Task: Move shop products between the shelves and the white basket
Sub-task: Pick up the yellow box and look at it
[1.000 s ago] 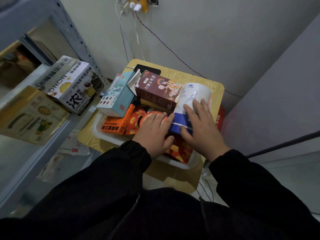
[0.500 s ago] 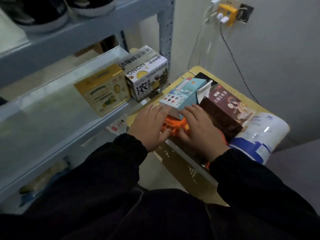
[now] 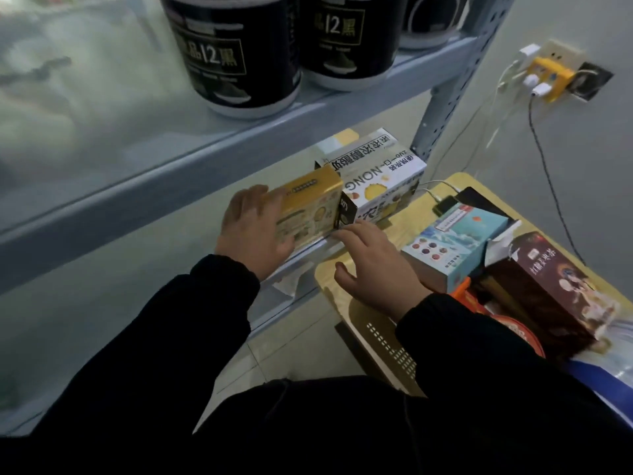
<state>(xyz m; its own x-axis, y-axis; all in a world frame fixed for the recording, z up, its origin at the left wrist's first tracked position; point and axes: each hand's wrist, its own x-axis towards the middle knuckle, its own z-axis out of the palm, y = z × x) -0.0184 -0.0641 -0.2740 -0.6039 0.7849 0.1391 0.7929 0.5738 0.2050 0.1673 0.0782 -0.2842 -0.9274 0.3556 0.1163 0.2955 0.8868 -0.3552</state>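
Left hand (image 3: 253,231) clasps the yellow box (image 3: 310,205) at the shelf (image 3: 144,255) edge; right hand (image 3: 373,265) fingers straight. Probably light, stiff: grip both ends.

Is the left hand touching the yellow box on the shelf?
Touching. The head view shows the left hand cupping the left end of the yellow box, fingers over its front face.

Black tubs (image 3: 236,53): three. Shelf boxes (image 3: 383,186): two. Hands (image 3: 253,234): two.

Yellow box (image 3: 308,207), white-and-black carton (image 3: 383,186), teal box (image 3: 452,245), black sleeves (image 3: 205,320).
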